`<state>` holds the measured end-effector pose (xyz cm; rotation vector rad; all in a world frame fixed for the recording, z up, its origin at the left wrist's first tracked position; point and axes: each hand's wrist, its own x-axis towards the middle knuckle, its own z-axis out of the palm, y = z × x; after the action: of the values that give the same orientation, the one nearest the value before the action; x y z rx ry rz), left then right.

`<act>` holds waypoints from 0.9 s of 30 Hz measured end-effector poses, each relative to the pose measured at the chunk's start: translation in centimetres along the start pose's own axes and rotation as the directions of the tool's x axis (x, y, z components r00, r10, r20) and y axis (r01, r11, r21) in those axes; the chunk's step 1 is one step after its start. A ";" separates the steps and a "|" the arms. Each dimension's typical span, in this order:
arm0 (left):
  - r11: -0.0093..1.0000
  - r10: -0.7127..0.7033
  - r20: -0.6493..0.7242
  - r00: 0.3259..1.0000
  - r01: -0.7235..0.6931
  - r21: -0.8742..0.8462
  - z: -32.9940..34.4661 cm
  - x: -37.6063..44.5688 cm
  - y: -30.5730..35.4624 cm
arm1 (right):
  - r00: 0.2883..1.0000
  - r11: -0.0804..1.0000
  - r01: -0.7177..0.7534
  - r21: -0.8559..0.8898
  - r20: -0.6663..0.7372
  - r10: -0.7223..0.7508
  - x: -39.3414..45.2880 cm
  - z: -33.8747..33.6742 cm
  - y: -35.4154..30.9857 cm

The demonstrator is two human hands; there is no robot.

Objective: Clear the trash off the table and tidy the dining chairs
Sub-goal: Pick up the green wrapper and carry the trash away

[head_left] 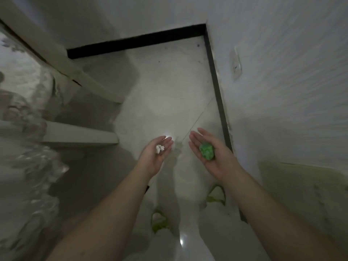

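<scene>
Left hand (157, 153) palm up, fingers relaxed, white paper scrap (159, 148) lying in palm. Right hand (209, 155) palm up, fingers straight, green crumpled wad (207, 151) resting on palm. Both above pale floor (169, 87).

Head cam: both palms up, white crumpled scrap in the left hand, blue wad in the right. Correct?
Not quite. The head view shows the wad lying in the right hand is green, not blue. The rest holds: both palms face up with fingers relaxed, and the white crumpled scrap lies in the left hand.
</scene>
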<state>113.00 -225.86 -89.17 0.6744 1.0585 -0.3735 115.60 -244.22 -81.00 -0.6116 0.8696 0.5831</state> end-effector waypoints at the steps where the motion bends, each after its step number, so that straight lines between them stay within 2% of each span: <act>1: 1.000 -0.018 0.010 1.000 0.018 0.004 -0.5 1.7 -0.9 | 1.000 1.000 0.005 -0.009 -0.006 -0.005 1.3 -1.0 0.3; 3: 0.999 -0.040 0.007 0.999 0.039 0.014 -1.7 5.1 -2.9 | 1.000 0.999 0.008 -0.036 -0.012 -0.008 3.8 -3.0 1.0; 5: 0.996 0.015 -0.050 0.999 -0.010 0.083 -3.0 8.5 -4.4 | 1.000 0.997 0.000 -0.072 -0.011 -0.001 6.3 -4.5 1.5; 7: 0.967 0.131 -0.164 0.978 -0.089 0.240 -4.4 11.7 -5.9 | 1.000 0.995 -0.002 -0.099 -0.017 0.001 8.6 -5.9 2.0; 9: 0.874 0.280 -0.234 0.931 -0.147 0.463 -6.4 15.2 -7.1 | 1.000 0.993 0.002 -0.121 -0.030 -0.006 10.9 -7.0 2.3; 10: 0.773 0.372 -0.222 0.901 -0.168 0.612 -7.5 17.0 -7.6 | 0.999 0.990 0.006 -0.137 -0.036 -0.011 12.0 -7.4 2.5; 12: 0.442 0.492 -0.089 0.866 -0.160 0.883 -9.3 20.2 -8.4 | 0.999 0.984 0.016 -0.176 -0.041 -0.023 14.0 -8.2 2.9; 13: 0.274 0.500 -0.010 0.866 -0.148 0.950 -9.7 21.3 -8.7 | 0.999 0.980 0.022 -0.196 -0.034 -0.029 14.9 -8.4 3.1; 14: 0.133 0.492 0.062 0.868 -0.145 0.980 -10.0 22.5 -9.0 | 0.999 0.975 0.031 -0.220 -0.020 -0.037 15.7 -8.7 3.2; 16: -0.038 0.434 0.148 0.889 -0.146 0.989 -10.0 24.3 -9.6 | 0.999 0.958 0.048 -0.284 0.011 -0.047 17.2 -9.3 3.4; 20: -0.236 0.316 0.155 0.936 -0.081 0.968 -9.5 27.6 -11.5 | 0.998 0.933 0.064 -0.354 0.034 -0.056 19.1 -10.2 3.5; 24: -0.289 0.374 0.105 0.921 0.008 0.957 -10.2 29.1 -12.2 | 0.998 0.922 0.062 -0.382 0.030 -0.055 19.3 -10.6 3.4; 27: -0.305 0.311 0.115 0.943 -0.016 0.952 -11.0 28.9 -12.0 | 0.998 0.923 0.047 -0.383 0.046 -0.031 19.0 -10.3 3.6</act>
<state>111.75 -226.46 -122.32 2.5241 0.5002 -0.9895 117.63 -244.78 -102.81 -0.9688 0.7075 0.7348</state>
